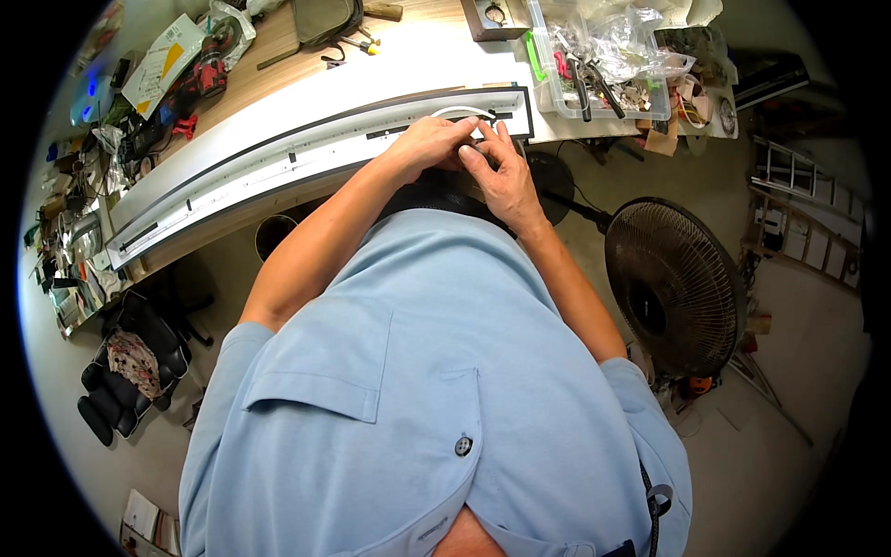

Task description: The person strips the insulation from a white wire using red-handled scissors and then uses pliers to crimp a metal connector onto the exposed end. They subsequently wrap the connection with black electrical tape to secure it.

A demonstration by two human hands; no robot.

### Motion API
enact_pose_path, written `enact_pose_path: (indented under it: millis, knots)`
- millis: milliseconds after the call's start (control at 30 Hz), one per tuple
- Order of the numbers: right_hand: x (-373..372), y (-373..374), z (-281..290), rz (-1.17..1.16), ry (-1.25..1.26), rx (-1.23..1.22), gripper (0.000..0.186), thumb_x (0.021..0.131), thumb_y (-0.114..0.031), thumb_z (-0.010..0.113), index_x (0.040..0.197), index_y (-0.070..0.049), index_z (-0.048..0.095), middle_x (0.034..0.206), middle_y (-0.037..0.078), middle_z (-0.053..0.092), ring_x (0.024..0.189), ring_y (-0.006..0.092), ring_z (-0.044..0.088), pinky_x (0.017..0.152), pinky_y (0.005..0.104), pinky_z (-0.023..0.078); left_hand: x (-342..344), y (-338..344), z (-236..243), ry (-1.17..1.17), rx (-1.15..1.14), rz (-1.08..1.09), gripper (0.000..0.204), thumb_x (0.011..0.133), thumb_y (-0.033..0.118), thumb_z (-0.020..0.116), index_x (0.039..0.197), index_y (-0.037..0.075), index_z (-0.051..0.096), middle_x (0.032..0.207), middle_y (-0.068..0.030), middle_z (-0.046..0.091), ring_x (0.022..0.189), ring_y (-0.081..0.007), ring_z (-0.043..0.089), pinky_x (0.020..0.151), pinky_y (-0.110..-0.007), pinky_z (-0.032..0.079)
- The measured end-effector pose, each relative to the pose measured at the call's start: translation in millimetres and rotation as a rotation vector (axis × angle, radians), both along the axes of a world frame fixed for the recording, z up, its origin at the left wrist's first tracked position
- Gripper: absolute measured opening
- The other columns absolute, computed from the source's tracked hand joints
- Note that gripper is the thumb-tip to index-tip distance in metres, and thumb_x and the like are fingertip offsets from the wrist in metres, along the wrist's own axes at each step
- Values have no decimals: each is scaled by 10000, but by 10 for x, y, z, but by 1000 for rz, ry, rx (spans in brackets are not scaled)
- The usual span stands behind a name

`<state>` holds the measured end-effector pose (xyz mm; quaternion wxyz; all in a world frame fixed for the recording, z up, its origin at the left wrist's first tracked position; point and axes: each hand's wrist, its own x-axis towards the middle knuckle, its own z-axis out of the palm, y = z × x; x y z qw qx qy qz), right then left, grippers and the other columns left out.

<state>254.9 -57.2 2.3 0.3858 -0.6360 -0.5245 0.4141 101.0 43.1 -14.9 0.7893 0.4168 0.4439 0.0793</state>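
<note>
A long, narrow white channel with a black rim [306, 160], like a linear lamp housing, lies slantwise along the bench's near edge. Over its right end my two hands meet. My left hand [432, 146] is closed, its fingertips pinched together close to a white cable [455, 110] that arcs inside the channel. Thumb and fingers of my right hand [509, 182] are also bent into a pinch, facing the left. Something small and dark shows between the fingertips, too covered to name. Small black pieces sit at intervals along the channel.
Back right stands a clear plastic bin [603, 97] of small parts and bags. A red power tool [206, 76] lies back left amid clutter; a pouch [325, 20] and a yellow-handled tool [364, 46] lie behind. A large fan [676, 288] stands right, a black chair [130, 367] left.
</note>
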Motion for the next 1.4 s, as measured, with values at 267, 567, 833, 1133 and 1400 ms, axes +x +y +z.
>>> enact_pose_path:
  millis: [267, 567, 833, 1133, 1400]
  knots:
    - [-72, -107, 20, -78, -5, -100, 426, 949, -378, 740, 1104, 18, 719, 1233, 197, 707, 1364, 361, 537, 1079, 438, 442, 59, 45, 123, 274, 224, -271, 935, 961, 782, 346, 1049, -67, 728, 992, -218, 707, 938, -301, 645, 853, -442, 498]
    - [-46, -121, -245, -297, 398, -168, 455, 974, -243, 714, 1256, 104, 628, 954, 70, 702, 797, 104, 609, 720, 263, 510, 9, 119, 51, 299, 448, -420, 798, 930, 690, 445, 1013, -49, 734, 912, -225, 710, 872, -311, 657, 835, -415, 510]
    - [-3, -122, -283, -236, 5, -364, 426, 980, -366, 688, 1126, 34, 717, 793, 26, 691, 688, 85, 603, 634, 269, 495, -27, -110, -67, 332, 1133, -478, 274, 857, 278, 734, 953, 22, 741, 868, -194, 697, 867, -378, 660, 836, -449, 525]
    - [258, -194, -345, -153, 205, -216, 288, 939, -223, 655, 1093, 16, 702, 811, 9, 619, 716, 99, 564, 651, 272, 480, -56, -214, 73, 217, 1049, -206, 304, 845, 247, 801, 1029, 22, 715, 1047, -191, 601, 993, -368, 616, 872, -442, 519]
    - [267, -129, -290, -27, -400, 83, 258, 861, -229, 770, 1031, -37, 745, 953, 103, 672, 895, 268, 613, 825, 397, 493, 38, -269, 205, 157, 1345, -159, 309, 852, 68, 740, 1159, 44, 707, 1127, -171, 630, 1038, -345, 629, 904, -416, 537]
